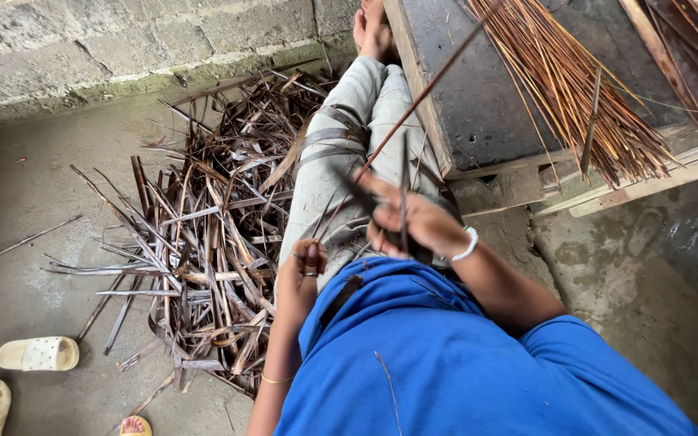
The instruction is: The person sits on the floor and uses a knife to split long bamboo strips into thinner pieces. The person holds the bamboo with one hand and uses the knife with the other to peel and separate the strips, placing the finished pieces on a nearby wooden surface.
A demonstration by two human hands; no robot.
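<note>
The person sits on the floor with legs stretched out, and both hands work just above the lap. The right hand is closed around a long, thin brown rib of palm leaf, which runs from the fingers up and away toward the far end of the legs, crossing over the edge of the low wooden counter on the right-hand side. A dark blade-like piece stands nearly upright through that same grip; I judge it to be a small knife held against the rib for scraping, though its edge is too thin to make out. The left hand sits lower and nearer the body, fingers curled shut, seemingly pinching the near end of the rib or a strip coming off it; what exactly it holds I cannot tell.

Off to the left of the left hand lies a broad heap of dark, curled leaf strips on the concrete floor, placed where waste can drop clear of the lap. Beyond the right hand, on the counter, a fanned bundle of clean tan ribs lies with its ends gathered, within easy reach for adding another. Pale sandals rest on the floor well behind the left elbow, and a block wall closes the far side.
</note>
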